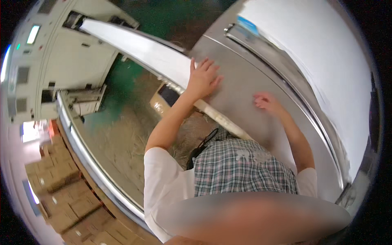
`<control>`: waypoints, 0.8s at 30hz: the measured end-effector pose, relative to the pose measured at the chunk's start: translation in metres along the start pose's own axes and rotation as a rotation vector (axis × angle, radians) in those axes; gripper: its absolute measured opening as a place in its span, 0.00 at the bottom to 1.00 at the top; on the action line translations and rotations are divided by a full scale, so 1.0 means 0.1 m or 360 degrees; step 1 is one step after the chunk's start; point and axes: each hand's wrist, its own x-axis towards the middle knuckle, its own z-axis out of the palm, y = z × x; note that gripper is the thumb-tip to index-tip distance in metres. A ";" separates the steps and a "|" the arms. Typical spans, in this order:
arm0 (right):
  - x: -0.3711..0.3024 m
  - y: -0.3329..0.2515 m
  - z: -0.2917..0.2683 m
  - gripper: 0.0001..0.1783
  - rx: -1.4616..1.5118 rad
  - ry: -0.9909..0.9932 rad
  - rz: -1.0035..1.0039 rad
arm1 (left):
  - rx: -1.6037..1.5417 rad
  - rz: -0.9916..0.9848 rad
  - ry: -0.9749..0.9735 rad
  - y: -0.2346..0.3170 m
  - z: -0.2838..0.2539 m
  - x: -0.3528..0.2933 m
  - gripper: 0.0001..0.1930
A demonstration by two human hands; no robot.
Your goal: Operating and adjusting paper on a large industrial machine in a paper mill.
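My left hand (204, 77) is over the near end of a long white conveyor strip (151, 49), where it meets a grey metal table (241, 77). Its fingers are spread, slightly blurred, with nothing seen in them. Whether the palm touches the surface I cannot tell. Further right, my right hand (267, 102) hovers at or just above the table top, fingers loosely bent and apart, also without a visible object. Beyond it a metal rail (281, 77) runs along the table beside a broad white sheet-like surface (326, 61).
Pale machine cabinets (77, 61) stand at the far left, by the conveyor's other end. Stacked cardboard boxes (69, 188) fill the lower left behind a long metal rail (94, 163). An open carton (159, 104) lies below the conveyor. A blue piece (248, 25) sits near the rail's end.
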 end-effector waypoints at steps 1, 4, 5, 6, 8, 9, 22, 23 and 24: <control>-0.24 0.04 -0.09 0.17 0.0182 0.0271 0.0059 | -0.0098 0.0062 0.0023 0.05 0.00 0.09 0.19; -0.99 0.31 -0.55 0.14 0.0301 0.0985 0.0038 | -0.0247 0.0172 0.0119 0.16 0.15 0.60 0.17; -1.25 0.49 -0.71 0.13 0.0335 0.1256 0.0069 | -0.0621 0.0062 0.0171 0.12 0.30 0.83 0.16; -1.51 0.70 -0.85 0.13 0.0367 0.1520 0.0104 | -0.0991 -0.0061 0.0212 0.08 0.46 1.09 0.15; -1.99 1.00 -1.03 0.14 0.0318 0.1902 0.0171 | -0.0932 -0.0132 0.0350 -0.07 0.75 1.61 0.13; -2.15 1.10 -1.05 0.15 0.0352 0.2084 0.0205 | -0.0900 -0.0274 0.0360 -0.15 0.85 1.86 0.13; -2.59 1.40 -1.70 0.22 0.0740 0.2373 0.0420 | -0.1516 -0.0641 0.1159 -0.22 1.83 3.37 0.13; -2.63 1.41 -1.73 0.22 0.0681 0.2288 0.0424 | -0.1525 -0.0645 0.1145 -0.21 1.85 3.41 0.13; -2.69 1.44 -1.77 0.22 0.0620 0.2201 0.0427 | -0.1541 -0.0676 0.1130 -0.21 1.87 3.45 0.13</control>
